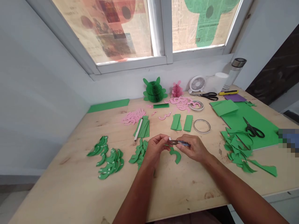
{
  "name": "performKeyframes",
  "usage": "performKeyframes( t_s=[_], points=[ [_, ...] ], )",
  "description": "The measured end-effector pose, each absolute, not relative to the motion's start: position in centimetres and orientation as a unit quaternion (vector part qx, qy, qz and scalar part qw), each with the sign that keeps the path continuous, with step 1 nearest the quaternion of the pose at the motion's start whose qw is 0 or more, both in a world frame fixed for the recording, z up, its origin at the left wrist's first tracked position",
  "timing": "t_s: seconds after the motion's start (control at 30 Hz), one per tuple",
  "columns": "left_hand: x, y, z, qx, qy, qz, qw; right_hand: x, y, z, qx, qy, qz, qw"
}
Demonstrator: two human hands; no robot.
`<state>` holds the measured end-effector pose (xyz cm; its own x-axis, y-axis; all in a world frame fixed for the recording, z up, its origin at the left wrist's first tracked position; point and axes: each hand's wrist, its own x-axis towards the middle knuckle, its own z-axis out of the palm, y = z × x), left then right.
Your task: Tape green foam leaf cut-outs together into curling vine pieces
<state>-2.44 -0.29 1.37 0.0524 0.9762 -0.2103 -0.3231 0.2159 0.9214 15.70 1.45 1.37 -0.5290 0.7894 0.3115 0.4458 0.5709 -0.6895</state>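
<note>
My left hand [157, 146] is closed in a pinch near the table's middle, with a bit of green paper piece [167, 145] showing at its fingertips. A small white tab [170, 139] sticks up beside the thumb. Facing it, my right hand [192, 147] is wrapped round a small tool with dark metal blades [174, 142] and a bluish handle; its exact kind is unclear. The blades point at my left fingertips. Just below lies a curved green paper piece [177, 158]. Partly behind my left wrist is a pile of wavy green cutouts [139, 154].
Green cutouts with white strips [111, 163] lie left, pink cutouts [134, 117] behind. Folded green rectangles [188, 123] and a tape roll [202, 126] sit ahead. Rightward are green scraps [238, 149] and black scissors [254, 129]. Honeycomb paper figures [154, 91] and a fan [197, 84] stand by the wall.
</note>
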Motion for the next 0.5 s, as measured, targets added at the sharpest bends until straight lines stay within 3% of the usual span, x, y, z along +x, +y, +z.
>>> performKeyframes(
  t_s=[0.5],
  points=[
    [-2.71,-0.36,1.59,0.396,0.482,0.506,0.596,16.02,1.63,1.02,-0.365,-0.865,0.209,0.274]
  ],
)
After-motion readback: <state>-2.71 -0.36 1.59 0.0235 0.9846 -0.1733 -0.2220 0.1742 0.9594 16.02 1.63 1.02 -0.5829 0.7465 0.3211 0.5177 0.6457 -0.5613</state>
